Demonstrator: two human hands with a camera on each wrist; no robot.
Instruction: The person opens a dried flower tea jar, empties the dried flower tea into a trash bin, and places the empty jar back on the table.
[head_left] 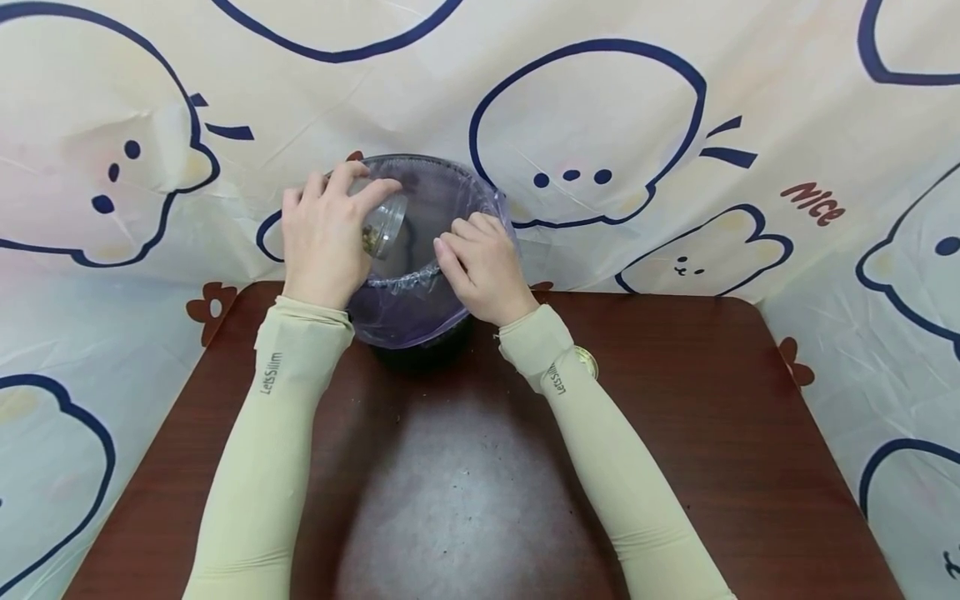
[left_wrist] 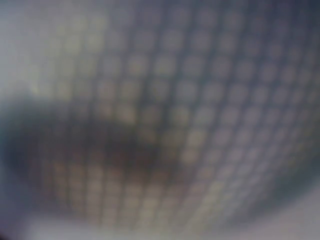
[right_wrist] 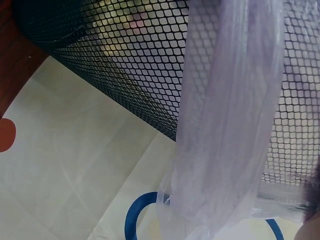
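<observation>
A black mesh bin [head_left: 423, 350] lined with a translucent purple plastic bag [head_left: 405, 312] stands at the table's far edge; the bag folds down over its rim. Over the bin's left side, my left hand [head_left: 326, 237] grips a small clear jar [head_left: 386, 225], tipped toward the opening, with greenish-yellow bits inside. My right hand [head_left: 483, 267] holds the bag-covered rim at the right, fingers curled. The right wrist view shows the bag [right_wrist: 225, 115] hanging over the black mesh [right_wrist: 145, 50]. In the left wrist view there is only blurred mesh [left_wrist: 200, 90], close up.
A round gold lid [head_left: 587, 362] lies on the dark wooden table [head_left: 675, 417], partly covered by the right sleeve. Small dark specks dot the table's middle. Behind and beside the table hangs a cream curtain [head_left: 420, 100] with cartoon outlines, right against the bin's back.
</observation>
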